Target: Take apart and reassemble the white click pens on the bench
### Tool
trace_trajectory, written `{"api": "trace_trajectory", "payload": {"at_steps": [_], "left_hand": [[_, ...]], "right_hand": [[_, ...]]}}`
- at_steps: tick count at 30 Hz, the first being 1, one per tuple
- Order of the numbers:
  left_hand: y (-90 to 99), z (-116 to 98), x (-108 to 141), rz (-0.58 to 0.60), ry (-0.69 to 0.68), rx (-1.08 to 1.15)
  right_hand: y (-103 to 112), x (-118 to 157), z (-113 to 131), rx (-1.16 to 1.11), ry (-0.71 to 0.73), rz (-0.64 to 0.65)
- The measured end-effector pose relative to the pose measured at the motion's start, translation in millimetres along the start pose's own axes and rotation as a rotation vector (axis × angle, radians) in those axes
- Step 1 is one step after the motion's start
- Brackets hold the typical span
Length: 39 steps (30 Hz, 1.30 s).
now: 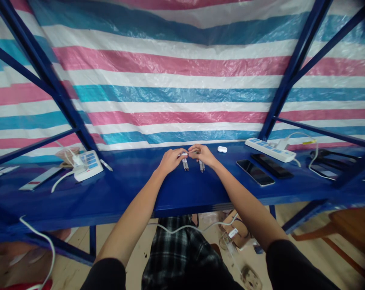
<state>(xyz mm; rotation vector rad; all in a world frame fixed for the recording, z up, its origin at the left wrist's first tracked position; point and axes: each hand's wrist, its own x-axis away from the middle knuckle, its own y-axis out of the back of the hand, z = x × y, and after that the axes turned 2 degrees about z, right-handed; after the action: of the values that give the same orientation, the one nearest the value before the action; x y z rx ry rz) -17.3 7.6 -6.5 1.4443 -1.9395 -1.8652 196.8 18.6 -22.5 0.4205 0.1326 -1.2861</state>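
Note:
My left hand [170, 160] and my right hand [203, 153] meet fingertip to fingertip over the middle of the blue table [182, 189]. Pinched in the left fingers is a slim white pen-like stick [184, 154], pointing toward the right hand. The right fingers are closed too, but what they grip is too small to make out. Below the left hand lies a small group of slim pale sticks with dark ends [185, 164]. A similar group of slim sticks [202, 166] lies under the right hand.
A white earbud case [222, 149] lies right of my hands, near two phones [255, 172] and a white power strip [271, 149]. Leftward are another power strip [90, 165] and a white pen-like stick [106, 165]. Blue metal posts [286, 80] flank the table before a striped tarp [176, 92].

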Motion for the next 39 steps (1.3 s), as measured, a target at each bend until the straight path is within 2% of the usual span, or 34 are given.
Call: {"api": "trace_trajectory", "payload": {"at_steps": [7,11,15,19,26,33,36,39], "left_hand": [[0.9,-0.5,-0.4,0.023,0.009,0.012],[1.4,-1.5,-0.1,0.021,0.041,0.041],[2.5,-6.4,0.1,0.011,0.069,0.044],[3.8,-9.5,-0.3,0.016,0.100,-0.001],[10.0,-3.9,1.8,-0.067,0.159,-0.041],[10.7,3.9,3.2,-0.057,0.161,-0.069],[9.4,7.0,2.6,-0.064,0.177,-0.087],[9.0,8.0,2.3,-0.075,0.186,-0.102]], "right_hand": [[-0.7,1.1,0.2,-0.034,-0.052,0.039],[0.2,1.6,2.4,-0.001,-0.012,-0.019],[0.8,1.4,2.9,0.029,0.002,-0.008],[4.1,0.6,2.4,0.144,0.046,-0.066],[14.0,-1.9,2.1,0.236,0.125,-0.143],[25.1,-3.4,-3.5,0.256,0.149,-0.192],[27.2,-4.9,-6.5,0.247,0.122,-0.213],[24.7,-6.2,-6.5,0.084,0.007,-0.198]]}}
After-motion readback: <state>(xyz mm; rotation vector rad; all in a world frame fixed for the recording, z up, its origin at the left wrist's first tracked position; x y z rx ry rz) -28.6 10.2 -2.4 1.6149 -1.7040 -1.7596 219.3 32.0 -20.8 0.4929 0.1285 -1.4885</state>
